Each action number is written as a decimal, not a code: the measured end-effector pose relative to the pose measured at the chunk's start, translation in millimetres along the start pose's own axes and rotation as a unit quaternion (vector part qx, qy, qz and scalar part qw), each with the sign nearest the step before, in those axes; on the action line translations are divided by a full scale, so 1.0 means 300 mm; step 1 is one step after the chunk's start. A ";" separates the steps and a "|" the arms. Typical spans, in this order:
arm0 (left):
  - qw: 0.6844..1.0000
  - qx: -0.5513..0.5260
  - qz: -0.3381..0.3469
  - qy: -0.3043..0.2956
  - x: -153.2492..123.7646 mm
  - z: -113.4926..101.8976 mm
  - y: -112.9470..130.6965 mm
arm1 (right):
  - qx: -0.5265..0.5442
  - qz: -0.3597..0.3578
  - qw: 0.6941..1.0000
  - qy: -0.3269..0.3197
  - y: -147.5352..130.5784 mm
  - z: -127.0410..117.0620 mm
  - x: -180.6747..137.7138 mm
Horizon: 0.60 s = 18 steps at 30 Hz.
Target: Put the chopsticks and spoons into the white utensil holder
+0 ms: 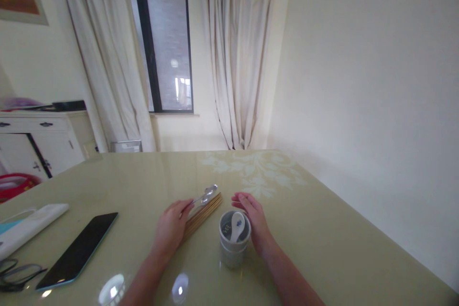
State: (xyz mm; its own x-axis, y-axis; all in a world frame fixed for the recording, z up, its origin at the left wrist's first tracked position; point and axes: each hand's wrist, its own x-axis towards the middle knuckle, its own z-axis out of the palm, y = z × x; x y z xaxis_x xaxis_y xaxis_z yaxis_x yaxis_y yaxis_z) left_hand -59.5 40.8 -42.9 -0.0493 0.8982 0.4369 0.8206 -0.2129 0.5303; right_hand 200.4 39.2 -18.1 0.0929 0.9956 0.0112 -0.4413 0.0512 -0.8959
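My left hand (172, 224) is closed around the handles of shiny metal spoons (209, 194), whose bowls point away to the right. Beside and under that hand lies a bundle of wooden chopsticks (202, 217) on the table. A grey cylindrical utensil holder (233, 253) stands upright to the right of the chopsticks. Inside it leans a white ceramic spoon (237, 224) with a blue mark. My right hand (253, 215) is at the holder's far right side, fingers stretched out to the left behind the rim. Whether its palm touches the holder, I cannot tell.
The table (322, 248) has a glossy top and meets a white wall at right. On the left are a black-screened phone or tablet (81, 248), a white power strip-like bar (34, 229) and dark-framed glasses (19, 275). Behind stands a white cabinet (57, 136).
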 end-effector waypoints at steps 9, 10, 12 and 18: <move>0.981 0.138 -0.126 -0.052 0.030 -0.038 -0.127 | 0.010 -0.001 1.000 -0.022 -0.082 -0.024 -0.021; 0.981 0.140 -0.122 -0.056 0.030 -0.035 -0.128 | -0.002 -0.004 0.999 -0.033 -0.089 -0.023 -0.027; 0.981 0.142 -0.119 -0.061 0.028 -0.029 -0.132 | -0.034 -0.010 0.997 -0.064 -0.105 -0.025 -0.039; 0.984 0.113 -0.112 -0.079 0.019 -0.037 -0.145 | -0.157 -0.044 0.978 -0.127 -0.139 -0.053 -0.055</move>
State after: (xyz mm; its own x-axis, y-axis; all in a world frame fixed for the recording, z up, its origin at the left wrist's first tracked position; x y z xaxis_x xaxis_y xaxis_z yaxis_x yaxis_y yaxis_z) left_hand -101.8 51.1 -55.6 -0.1689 0.9653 0.1991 0.9057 0.0723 0.4178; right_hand 231.6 19.2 12.1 -0.1251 0.9777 0.1686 -0.1421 0.1505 -0.9783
